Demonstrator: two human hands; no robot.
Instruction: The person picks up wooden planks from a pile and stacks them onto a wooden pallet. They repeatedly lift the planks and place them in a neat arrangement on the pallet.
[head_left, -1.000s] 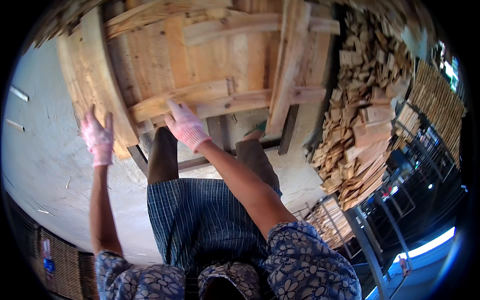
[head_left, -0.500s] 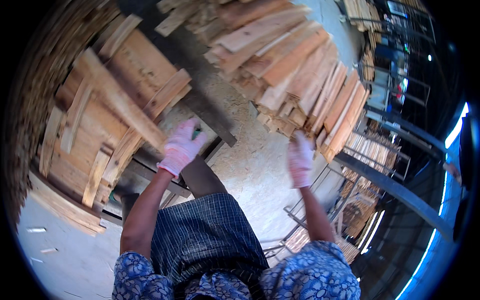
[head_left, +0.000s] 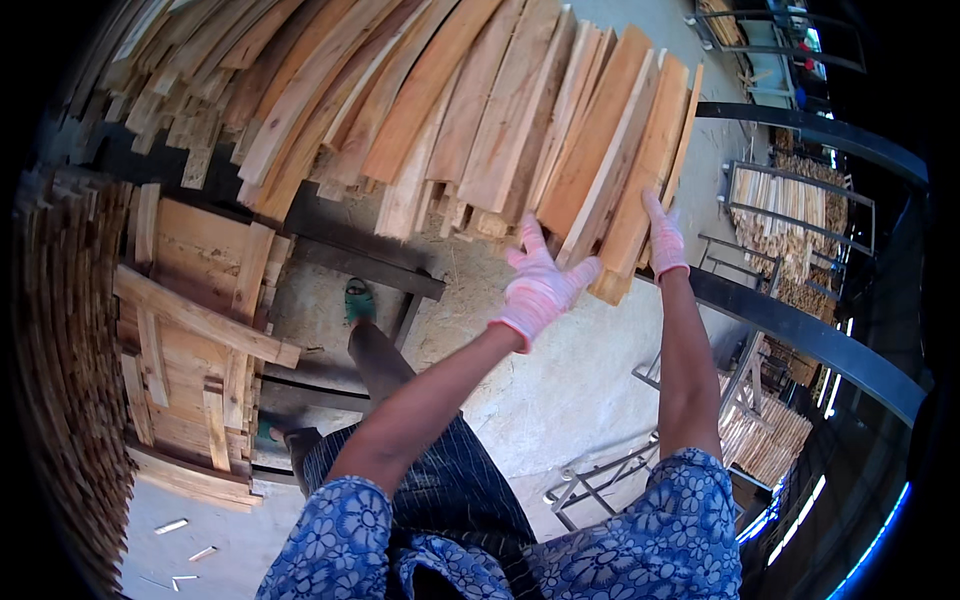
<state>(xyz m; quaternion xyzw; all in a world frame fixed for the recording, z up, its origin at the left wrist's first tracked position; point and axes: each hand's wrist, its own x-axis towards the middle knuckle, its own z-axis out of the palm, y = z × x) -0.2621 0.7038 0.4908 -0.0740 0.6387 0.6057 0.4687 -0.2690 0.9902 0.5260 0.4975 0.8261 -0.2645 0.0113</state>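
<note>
A long stack of pale and reddish wooden boards (head_left: 595,135) spreads across the far side, its near ends uneven. My left hand (head_left: 538,285), in a pink-and-white knit glove, is at the near ends of the rightmost boards. Its fingers are spread, with the fingertips at or just touching the board ends. My right hand (head_left: 666,238), gloved alike, lies along the outer right side of an orange-toned board (head_left: 643,180). Its visible fingers are stretched out against that board's edge; part of the hand is hidden behind the wood. Neither hand is closed round a board.
At left, a loose plank (head_left: 205,315) lies across a wooden pallet of boards (head_left: 190,375), beside a tall stack of thin boards (head_left: 65,370). Dark metal beams (head_left: 370,265) cross near my sandalled foot (head_left: 358,300). Another metal rail (head_left: 800,335) runs at right, before further wood piles.
My view has swung toward the board stack. The left hand has gone from beside the pallet to the board ends at right. My right hand has come against the stack's outer side.
</note>
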